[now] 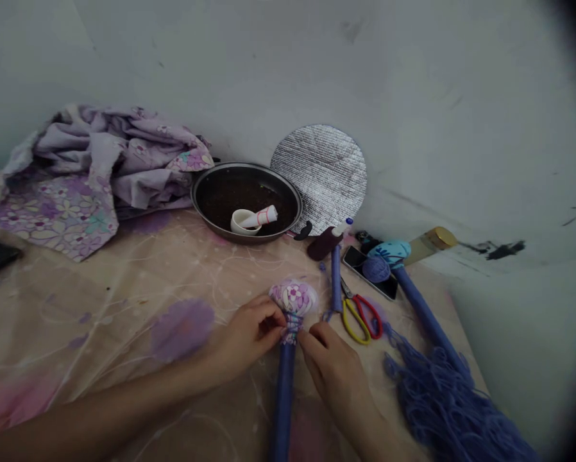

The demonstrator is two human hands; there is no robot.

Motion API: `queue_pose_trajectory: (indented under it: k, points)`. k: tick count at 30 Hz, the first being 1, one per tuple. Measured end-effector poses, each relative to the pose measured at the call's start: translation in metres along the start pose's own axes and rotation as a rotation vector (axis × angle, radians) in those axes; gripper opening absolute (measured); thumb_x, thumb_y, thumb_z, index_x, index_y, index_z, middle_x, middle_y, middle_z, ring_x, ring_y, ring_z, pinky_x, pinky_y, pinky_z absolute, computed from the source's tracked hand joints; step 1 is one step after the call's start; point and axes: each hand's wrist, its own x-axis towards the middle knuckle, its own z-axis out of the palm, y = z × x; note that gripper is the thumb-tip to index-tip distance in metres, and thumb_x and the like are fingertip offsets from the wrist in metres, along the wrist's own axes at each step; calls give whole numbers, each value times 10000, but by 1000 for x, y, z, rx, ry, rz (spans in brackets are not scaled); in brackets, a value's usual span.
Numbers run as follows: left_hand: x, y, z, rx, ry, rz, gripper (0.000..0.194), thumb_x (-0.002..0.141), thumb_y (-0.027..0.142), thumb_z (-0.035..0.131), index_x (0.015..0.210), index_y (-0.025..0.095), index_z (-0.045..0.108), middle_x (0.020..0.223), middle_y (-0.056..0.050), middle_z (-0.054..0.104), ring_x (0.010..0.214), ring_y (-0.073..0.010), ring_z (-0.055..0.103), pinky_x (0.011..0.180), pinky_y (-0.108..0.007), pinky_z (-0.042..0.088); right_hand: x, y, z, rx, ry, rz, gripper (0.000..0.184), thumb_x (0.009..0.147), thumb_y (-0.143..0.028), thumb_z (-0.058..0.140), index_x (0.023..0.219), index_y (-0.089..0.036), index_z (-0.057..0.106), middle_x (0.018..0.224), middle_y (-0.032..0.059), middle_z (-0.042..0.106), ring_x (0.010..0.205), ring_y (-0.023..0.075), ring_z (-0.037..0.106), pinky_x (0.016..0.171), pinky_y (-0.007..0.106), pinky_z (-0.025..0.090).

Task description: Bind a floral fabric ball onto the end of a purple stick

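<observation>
A stick wrapped in blue lies upright in the view, its top covered by a padded, purple floral cloth head. Blue yarn is wound around the gathered neck of the cloth. My left hand is closed in a pinch at the left side of this neck. On the other side my right hand is closed too, its fingertips touching the yarn at the neck. The yarn ends between the fingers are too thin to make out clearly.
Scissors with red and yellow handles lie right of the hands, near a phone, a dark bottle and a second blue stick. Loose blue yarn heaps at lower right. Behind are a pan, a silver disc and floral cloth.
</observation>
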Motion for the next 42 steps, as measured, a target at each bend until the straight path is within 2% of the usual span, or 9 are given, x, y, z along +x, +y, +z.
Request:
queue_pose_trajectory:
  k: [8, 15, 20, 24, 30, 34, 42]
  points:
    - [0, -6, 6, -196, 49, -57, 48, 752, 161, 586, 719, 164, 621, 847, -31, 565, 794, -149, 543, 665, -237, 414, -3, -1, 2, 47, -42, 51, 252, 943, -226, 358, 847, -201, 590, 737, 25, 518, 601, 158, 542, 519, 234, 384]
    - [2, -17, 12, -367, 61, -172, 108, 695, 243, 659, 672, 148, 612, 769, -30, 583, 720, -149, 543, 661, -260, 423, -7, -8, 15, 215, 82, 179, 215, 938, -198, 361, 900, -179, 571, 774, 53, 543, 641, 183, 561, 587, 285, 431]
    - [4, -20, 13, -446, 53, -254, 139, 666, 262, 680, 659, 144, 607, 703, -20, 597, 669, -139, 541, 655, -264, 422, -8, -4, 21, 381, 126, 181, 180, 919, -132, 390, 895, -187, 559, 815, 49, 554, 703, 171, 571, 640, 270, 449]
    - [4, -21, 14, -467, 51, -277, 149, 655, 269, 688, 659, 147, 602, 700, -18, 606, 672, -139, 548, 666, -266, 424, -8, -2, 19, 447, 146, 203, 156, 892, -95, 428, 890, -195, 548, 823, 35, 548, 730, 161, 566, 648, 249, 445]
    - [4, -21, 15, -446, 72, -276, 143, 644, 262, 690, 641, 148, 604, 695, -15, 600, 662, -132, 541, 656, -255, 421, -9, -5, 15, 402, 94, 207, 167, 887, -94, 416, 914, -190, 550, 853, 47, 546, 744, 175, 571, 658, 276, 440]
    - [3, -21, 15, -453, 64, -290, 141, 639, 260, 691, 648, 147, 607, 701, -13, 601, 665, -130, 545, 655, -251, 422, -10, -4, 18, 324, 126, 176, 183, 897, -108, 403, 930, -179, 569, 879, 70, 541, 788, 195, 560, 677, 299, 449]
    - [4, -17, 14, -432, 73, -304, 146, 632, 268, 697, 634, 154, 605, 700, -9, 604, 676, -137, 548, 668, -258, 428, -8, 1, 28, 411, 233, 166, 215, 868, -51, 389, 845, -190, 551, 786, 36, 554, 712, 163, 552, 629, 258, 459]
